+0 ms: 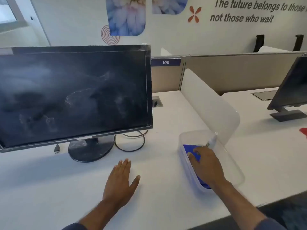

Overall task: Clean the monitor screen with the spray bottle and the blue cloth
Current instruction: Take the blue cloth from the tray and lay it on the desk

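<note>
A black monitor (73, 95) stands at the left on the white desk, its dark screen smeared with pale streaks. To its right sits a clear plastic tub (232, 165). Inside the tub lies the blue cloth (190, 149), and a clear spray bottle (213, 140) leans at the tub's far end. My right hand (205, 165) reaches into the tub, fingers spread on top of the blue cloth; whether it grips the cloth I cannot tell. My left hand (121, 181) lies flat and open on the desk in front of the monitor's round base, holding nothing.
A loose black cable (131, 141) loops beside the monitor base (90, 149). A white divider panel (207, 105) rises just behind the tub. A second monitor (290, 90) stands at the far right, and a red object (304, 131) shows at the right edge.
</note>
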Action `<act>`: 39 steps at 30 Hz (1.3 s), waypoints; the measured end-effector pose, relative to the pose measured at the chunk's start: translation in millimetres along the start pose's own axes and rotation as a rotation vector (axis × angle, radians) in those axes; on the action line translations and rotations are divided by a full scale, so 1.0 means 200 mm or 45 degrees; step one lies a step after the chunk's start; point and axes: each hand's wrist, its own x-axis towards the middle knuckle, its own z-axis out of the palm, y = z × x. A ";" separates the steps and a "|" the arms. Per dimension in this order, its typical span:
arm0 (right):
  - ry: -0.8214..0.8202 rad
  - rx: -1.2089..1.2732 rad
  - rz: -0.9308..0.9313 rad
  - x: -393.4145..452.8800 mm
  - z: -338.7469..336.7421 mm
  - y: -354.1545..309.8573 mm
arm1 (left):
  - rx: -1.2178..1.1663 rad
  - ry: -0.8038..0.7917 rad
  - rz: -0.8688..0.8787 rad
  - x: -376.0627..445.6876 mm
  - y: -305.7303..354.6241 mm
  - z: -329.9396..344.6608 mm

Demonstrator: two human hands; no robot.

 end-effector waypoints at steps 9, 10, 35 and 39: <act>-0.475 -0.180 0.357 0.12 0.01 0.17 | 0.097 -0.002 0.014 -0.02 -0.06 0.13; -0.507 -0.210 0.387 0.13 0.01 0.18 | 0.105 -0.008 0.009 -0.02 -0.06 0.12; -0.371 0.167 0.540 0.20 0.01 0.12 | 0.153 0.016 0.004 -0.02 -0.04 0.12; -0.351 0.063 0.315 0.20 -0.08 0.03 | 0.158 0.012 -0.002 -0.02 -0.05 0.12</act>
